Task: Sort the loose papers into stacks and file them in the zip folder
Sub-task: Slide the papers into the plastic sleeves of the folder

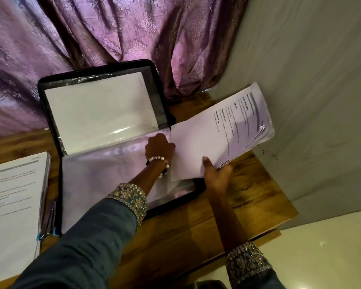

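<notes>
Left hand [159,148]: fingers hidden at the edge of a clear sleeve [117,176] and behind the sheaf; grip not readable, cannot tell. Bead bracelet [159,163] on that wrist.

Right hand [216,175]: grasping one sheaf of papers [221,138], thumb on top, fingers hidden beneath. Sheaf tilted, raised over the folder's right edge and the table's far right corner. Print on top sheet mostly blurred; sheet count not readable.

One zip folder [104,130], black-edged, lying open mid-table [196,222], far half propped against a purple curtain [92,32]. Far half: one white sheet behind plastic. Near half: glare on sleeves, contents hard to make out.

Second stack [13,205] at the table's left edge, cut off by the frame. Two embroidered cuffs, two hands, two paper stacks, one folder.
</notes>
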